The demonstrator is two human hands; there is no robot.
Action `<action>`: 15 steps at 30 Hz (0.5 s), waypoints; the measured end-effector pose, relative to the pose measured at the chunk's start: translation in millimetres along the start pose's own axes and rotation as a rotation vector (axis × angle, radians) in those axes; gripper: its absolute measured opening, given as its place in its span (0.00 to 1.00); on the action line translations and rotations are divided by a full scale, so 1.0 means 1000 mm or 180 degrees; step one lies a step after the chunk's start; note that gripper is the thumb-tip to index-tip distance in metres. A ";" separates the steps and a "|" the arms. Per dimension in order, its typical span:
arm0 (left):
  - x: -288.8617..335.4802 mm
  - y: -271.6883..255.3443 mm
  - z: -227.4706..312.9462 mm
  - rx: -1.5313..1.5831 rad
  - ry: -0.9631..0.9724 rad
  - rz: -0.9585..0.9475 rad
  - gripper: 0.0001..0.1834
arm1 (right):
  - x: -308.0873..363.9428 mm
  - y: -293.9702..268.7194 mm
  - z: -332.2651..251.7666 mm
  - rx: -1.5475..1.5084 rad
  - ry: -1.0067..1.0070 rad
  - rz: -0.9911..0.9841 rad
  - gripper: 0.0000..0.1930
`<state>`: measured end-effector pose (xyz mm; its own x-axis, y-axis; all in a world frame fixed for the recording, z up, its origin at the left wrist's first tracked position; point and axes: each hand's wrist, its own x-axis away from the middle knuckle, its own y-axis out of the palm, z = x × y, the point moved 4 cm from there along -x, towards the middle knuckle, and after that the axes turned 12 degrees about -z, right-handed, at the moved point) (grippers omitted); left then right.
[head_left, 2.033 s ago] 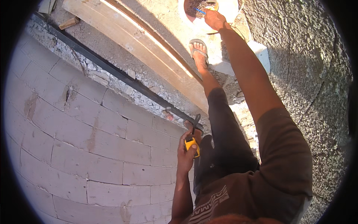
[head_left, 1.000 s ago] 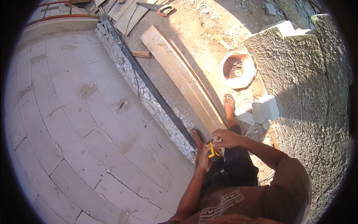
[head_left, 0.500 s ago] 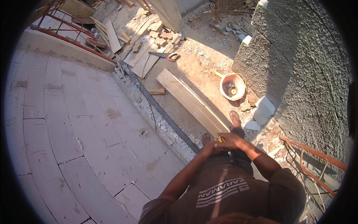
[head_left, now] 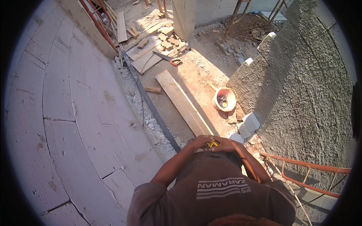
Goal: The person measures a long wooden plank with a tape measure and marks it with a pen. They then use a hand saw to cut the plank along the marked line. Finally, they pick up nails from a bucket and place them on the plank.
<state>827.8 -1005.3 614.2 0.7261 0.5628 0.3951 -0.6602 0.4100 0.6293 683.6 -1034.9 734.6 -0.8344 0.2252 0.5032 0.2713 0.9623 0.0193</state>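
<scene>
Close to my waist, my two hands meet around a small yellow-and-black tape measure (head_left: pixel 213 144). My right hand (head_left: pixel 224 143) is closed on it from the right, thumb across its front. From the left, my left hand (head_left: pixel 202 142) is closed against it with curled fingers; its exact grip is partly hidden. Just beyond my hands, a long wooden board (head_left: pixel 183 101) lies on the ground, its near end covered by them.
A bucket (head_left: pixel 225 98) with rubble stands right of the board, beside white block pieces (head_left: pixel 250 122). A handsaw (head_left: pixel 167 57) rests on planks farther off. A block wall (head_left: pixel 90 113) rises left, a rough plastered wall (head_left: pixel 294 83) right. Red metal frame (head_left: pixel 305 165) is near right.
The view has tilted and shifted, so board and bucket sit farther left. My hands have come up nearer my body and closer together, still around the tape measure. My feet are out of sight.
</scene>
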 end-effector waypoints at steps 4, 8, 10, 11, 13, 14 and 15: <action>0.022 -0.044 0.010 0.0500 0.0330 0.0622 0.18 | 0.013 -0.001 0.022 0.0336 0.1118 -0.0030 0.42; 0.059 -0.104 0.039 0.0940 0.1003 0.1447 0.15 | 0.054 0.020 0.050 0.0299 0.0949 0.0147 0.36; 0.072 -0.143 0.059 0.1137 0.0919 0.1652 0.13 | 0.094 0.042 0.077 0.0118 0.1161 0.0367 0.29; 0.075 -0.160 0.072 0.1074 0.0866 0.1707 0.13 | 0.116 0.054 0.090 0.0420 0.1082 0.0579 0.25; 0.073 -0.191 0.098 0.1141 0.0912 0.2034 0.15 | 0.171 0.087 0.129 -0.0448 0.0972 0.0783 0.23; 0.073 -0.206 0.114 0.1267 0.1040 0.2289 0.16 | 0.197 0.108 0.151 -0.0604 0.1025 0.1005 0.26; 0.073 -0.221 0.132 0.1268 0.1211 0.2471 0.17 | 0.222 0.129 0.174 -0.0785 0.1144 0.1137 0.28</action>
<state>1052.1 -1149.3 592.4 -0.0452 0.7998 0.5986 -0.7668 -0.4118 0.4924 450.5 -834.4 698.5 -0.4658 0.4226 0.7774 0.6470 0.7620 -0.0266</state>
